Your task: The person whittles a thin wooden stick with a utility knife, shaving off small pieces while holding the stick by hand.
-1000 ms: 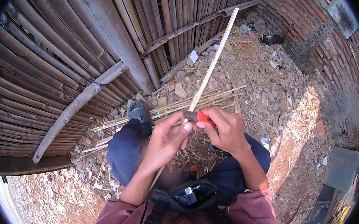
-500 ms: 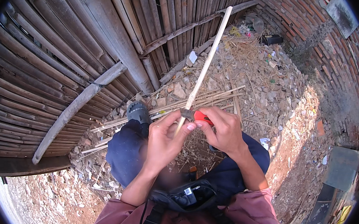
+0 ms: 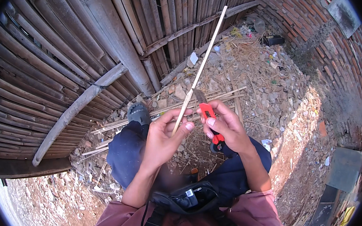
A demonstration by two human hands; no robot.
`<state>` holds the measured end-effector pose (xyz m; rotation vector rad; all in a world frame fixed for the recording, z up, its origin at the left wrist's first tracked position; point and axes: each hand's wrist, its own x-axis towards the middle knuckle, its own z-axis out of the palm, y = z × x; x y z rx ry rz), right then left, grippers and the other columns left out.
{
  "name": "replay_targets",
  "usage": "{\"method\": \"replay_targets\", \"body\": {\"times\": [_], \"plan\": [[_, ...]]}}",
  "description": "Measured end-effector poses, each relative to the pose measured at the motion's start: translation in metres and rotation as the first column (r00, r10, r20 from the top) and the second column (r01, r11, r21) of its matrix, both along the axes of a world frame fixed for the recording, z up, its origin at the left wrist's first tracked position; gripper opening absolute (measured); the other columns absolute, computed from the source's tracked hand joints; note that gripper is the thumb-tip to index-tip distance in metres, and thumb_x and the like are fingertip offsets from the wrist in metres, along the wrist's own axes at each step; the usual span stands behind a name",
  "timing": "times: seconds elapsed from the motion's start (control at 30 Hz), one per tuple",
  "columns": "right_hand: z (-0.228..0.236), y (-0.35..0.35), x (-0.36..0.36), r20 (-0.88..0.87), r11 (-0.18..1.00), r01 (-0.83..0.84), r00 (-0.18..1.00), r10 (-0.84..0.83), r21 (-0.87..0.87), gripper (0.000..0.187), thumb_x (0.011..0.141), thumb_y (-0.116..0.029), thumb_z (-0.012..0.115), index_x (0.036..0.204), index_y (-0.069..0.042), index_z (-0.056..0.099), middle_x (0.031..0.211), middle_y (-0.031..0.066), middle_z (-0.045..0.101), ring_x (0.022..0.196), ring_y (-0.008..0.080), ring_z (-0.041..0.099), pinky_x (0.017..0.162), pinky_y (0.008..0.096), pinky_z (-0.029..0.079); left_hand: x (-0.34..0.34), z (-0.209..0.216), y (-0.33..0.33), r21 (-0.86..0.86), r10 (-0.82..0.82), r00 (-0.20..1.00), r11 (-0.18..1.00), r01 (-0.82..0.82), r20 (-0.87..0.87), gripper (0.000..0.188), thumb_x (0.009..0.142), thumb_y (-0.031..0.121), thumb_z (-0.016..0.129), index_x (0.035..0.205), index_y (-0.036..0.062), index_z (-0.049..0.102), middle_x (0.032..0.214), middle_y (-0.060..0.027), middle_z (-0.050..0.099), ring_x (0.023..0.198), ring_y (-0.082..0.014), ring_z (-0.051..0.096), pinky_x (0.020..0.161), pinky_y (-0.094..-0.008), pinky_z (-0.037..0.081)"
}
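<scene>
A long pale bamboo strip (image 3: 203,64) slants up and away from my left hand (image 3: 164,134), whose thumb and fingers pinch its near end. My right hand (image 3: 228,128) grips a red utility knife (image 3: 208,111) with its dark blade (image 3: 199,95) out. The blade's tip lies close beside the strip, a little beyond my left fingers; whether it touches I cannot tell. Black parts show along the knife's red handle, and my fingers hide some of it.
More split bamboo strips (image 3: 216,99) lie on the rubble ground past my shoe (image 3: 139,112). A bamboo slat wall (image 3: 42,70) rises at the left, a brick wall (image 3: 337,49) at the far right. An open black bag (image 3: 188,198) sits at my waist.
My right hand has turned the knife from lying across the strip to pointing forward beside it. The strip has rotated slightly, its far end shifting left.
</scene>
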<state>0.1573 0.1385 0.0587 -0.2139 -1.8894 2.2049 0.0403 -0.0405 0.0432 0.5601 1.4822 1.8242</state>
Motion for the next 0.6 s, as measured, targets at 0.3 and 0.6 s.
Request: {"method": "replay_targets", "body": {"times": [0.3,0.6], "plan": [[0.002,0.01,0.0,0.003,0.842,-0.115,0.99,0.138,-0.528,0.06,0.108,-0.017,0.052,0.163,-0.002,0.035,0.105,0.0078,0.06,0.08,0.0132,0.061,0.073,0.0286,0.051,-0.004,0.004,-0.002,-0.058,0.092,0.995,0.994,-0.094,-0.038,0.029,0.105,0.009,0.072,0.132,-0.001,0.069,0.095,0.0051,0.07,0.078,0.0023,0.059,0.065,-0.0156,0.043],[-0.001,0.008,-0.002,-0.026,0.909,-0.044,0.999,0.037,-0.413,0.078,0.098,-0.005,0.052,0.168,-0.002,0.021,0.115,0.0093,0.058,0.087,0.017,0.063,0.08,0.0323,0.053,-0.004,0.008,-0.003,-0.073,0.116,0.992,0.99,-0.119,-0.043,0.027,0.104,0.007,0.072,0.13,-0.0001,0.07,0.085,0.0082,0.066,0.069,0.0044,0.049,0.058,-0.0159,0.034]]}}
